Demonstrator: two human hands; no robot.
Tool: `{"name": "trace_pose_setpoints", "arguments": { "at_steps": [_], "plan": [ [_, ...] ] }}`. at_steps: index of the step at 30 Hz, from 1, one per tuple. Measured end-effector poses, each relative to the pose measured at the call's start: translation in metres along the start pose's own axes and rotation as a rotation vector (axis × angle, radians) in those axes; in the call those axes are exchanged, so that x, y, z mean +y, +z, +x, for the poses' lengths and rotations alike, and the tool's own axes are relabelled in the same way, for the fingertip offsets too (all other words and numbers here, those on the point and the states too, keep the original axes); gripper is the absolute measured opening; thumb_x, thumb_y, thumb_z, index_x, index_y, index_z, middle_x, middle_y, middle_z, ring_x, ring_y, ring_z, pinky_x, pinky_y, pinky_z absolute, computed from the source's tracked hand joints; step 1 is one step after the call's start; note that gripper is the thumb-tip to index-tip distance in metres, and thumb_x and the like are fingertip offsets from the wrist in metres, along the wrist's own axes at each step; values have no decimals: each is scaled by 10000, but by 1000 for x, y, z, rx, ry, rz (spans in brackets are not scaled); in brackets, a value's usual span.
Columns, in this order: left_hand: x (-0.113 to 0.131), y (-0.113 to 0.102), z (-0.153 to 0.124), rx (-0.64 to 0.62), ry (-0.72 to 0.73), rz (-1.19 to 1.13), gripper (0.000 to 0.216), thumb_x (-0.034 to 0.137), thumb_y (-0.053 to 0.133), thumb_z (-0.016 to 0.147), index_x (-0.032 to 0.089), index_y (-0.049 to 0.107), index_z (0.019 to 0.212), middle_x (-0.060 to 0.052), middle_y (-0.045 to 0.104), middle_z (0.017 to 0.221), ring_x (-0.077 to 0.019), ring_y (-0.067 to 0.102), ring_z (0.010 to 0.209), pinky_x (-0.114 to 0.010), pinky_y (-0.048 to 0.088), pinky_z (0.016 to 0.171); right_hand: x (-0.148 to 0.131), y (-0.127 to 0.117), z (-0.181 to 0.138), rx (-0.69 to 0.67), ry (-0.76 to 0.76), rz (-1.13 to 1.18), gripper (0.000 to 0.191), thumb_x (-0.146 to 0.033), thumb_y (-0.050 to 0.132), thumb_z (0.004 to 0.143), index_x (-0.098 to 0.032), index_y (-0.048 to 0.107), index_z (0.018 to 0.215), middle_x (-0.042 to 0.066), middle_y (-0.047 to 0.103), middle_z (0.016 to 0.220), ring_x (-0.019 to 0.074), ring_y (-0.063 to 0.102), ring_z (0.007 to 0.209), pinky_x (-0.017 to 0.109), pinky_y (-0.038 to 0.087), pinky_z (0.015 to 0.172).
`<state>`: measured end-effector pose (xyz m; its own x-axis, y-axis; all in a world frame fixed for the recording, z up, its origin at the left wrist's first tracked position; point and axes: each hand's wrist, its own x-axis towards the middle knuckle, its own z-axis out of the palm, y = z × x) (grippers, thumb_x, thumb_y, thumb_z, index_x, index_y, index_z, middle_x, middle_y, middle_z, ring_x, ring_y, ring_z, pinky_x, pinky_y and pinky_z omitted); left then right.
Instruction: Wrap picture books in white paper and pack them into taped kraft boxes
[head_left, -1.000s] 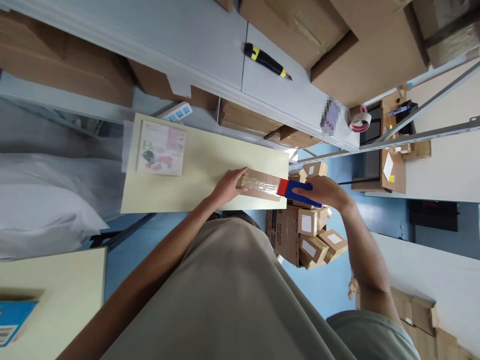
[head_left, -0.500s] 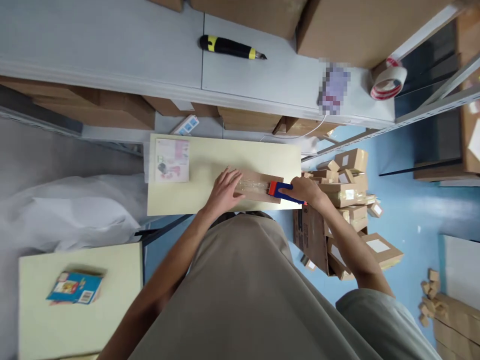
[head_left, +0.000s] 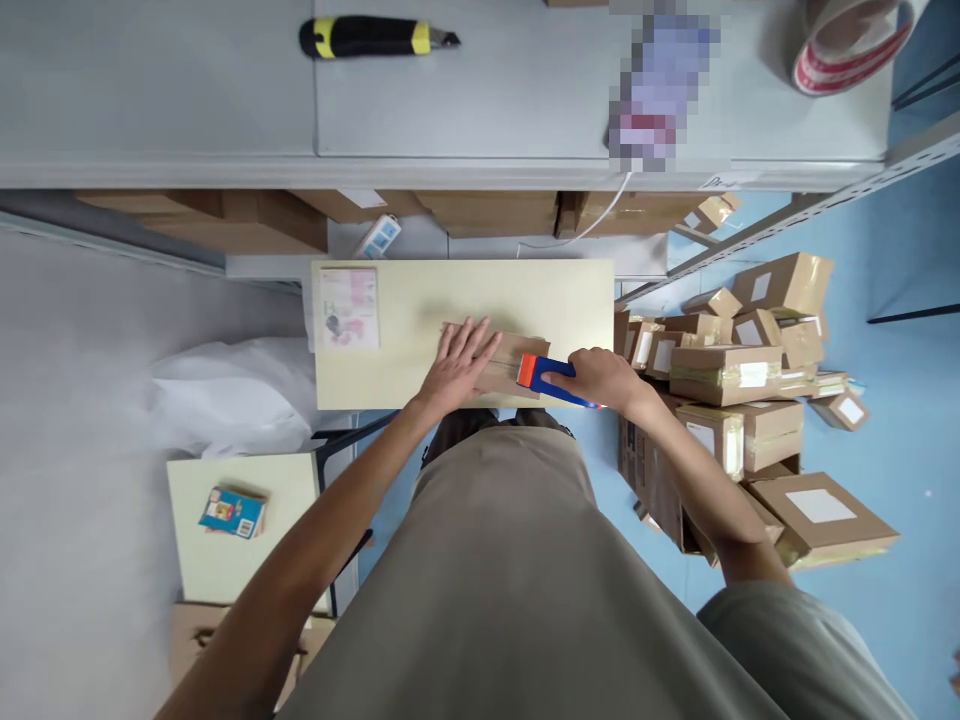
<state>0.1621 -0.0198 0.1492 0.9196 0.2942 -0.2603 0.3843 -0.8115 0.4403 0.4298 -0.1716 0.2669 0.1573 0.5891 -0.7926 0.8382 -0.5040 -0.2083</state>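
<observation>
While the right hand (head_left: 606,378) grips a tool (head_left: 538,373), cardboard (head_left: 508,370) under the spread left hand (head_left: 457,368) looks light, best edge-held

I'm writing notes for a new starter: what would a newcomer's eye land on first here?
The blue-and-orange tool would likely come first, in the right hand at the cardboard package under the left hand, on the cream table. Next is the heap of taped cartons past the table's right end, then the black-and-yellow cutter on the grey shelf, upper left.
</observation>
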Motion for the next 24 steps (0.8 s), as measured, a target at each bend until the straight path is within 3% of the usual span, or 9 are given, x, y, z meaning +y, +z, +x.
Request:
{"name": "trace_pose_setpoints", "arguments": {
  "at_steps": [5,8,13,20,24],
  "plan": [
    [-1,0,3,-5,-43,-21,1220,528,911,845,227,229,1811,-221,152,1872,-490,37,1740,-754,10,1370,70,-16,-35,-22,11,106,664,-780,534,1053,-183,792,923,134,783,782,293,769,781,351,493,697],
    [1,1,5,-34,-39,27,1258,570,911,841,216,200,1816,-230,137,1872,-488,28,1741,-750,6,1368,83,-7,-33,-16,51,38,635,-735,561,1066,-158,808,974,183,814,899,328,795,897,359,509,745],
    [1,3,5,-40,-29,92,1294,553,914,841,208,147,1824,-240,109,1873,-489,19,1740,-747,7,1367,57,26,3,42,121,-42,589,-639,574,1104,-109,793,1240,258,807,1223,351,782,1171,347,552,893],
    [0,12,2,-5,-42,128,1226,464,883,890,202,134,1825,-218,94,1881,-458,2,1747,-710,-11,1382,17,53,22,160,82,-74,530,-574,584,1120,-96,770,1256,270,814,1158,347,797,1126,367,590,895],
    [2,14,-1,28,-68,126,1205,468,890,889,197,175,1820,-220,124,1876,-461,40,1747,-702,-2,1385,-1,67,38,204,63,-84,433,-444,570,1137,-70,756,1250,301,804,1133,383,802,1083,432,586,852]
  ]
}}
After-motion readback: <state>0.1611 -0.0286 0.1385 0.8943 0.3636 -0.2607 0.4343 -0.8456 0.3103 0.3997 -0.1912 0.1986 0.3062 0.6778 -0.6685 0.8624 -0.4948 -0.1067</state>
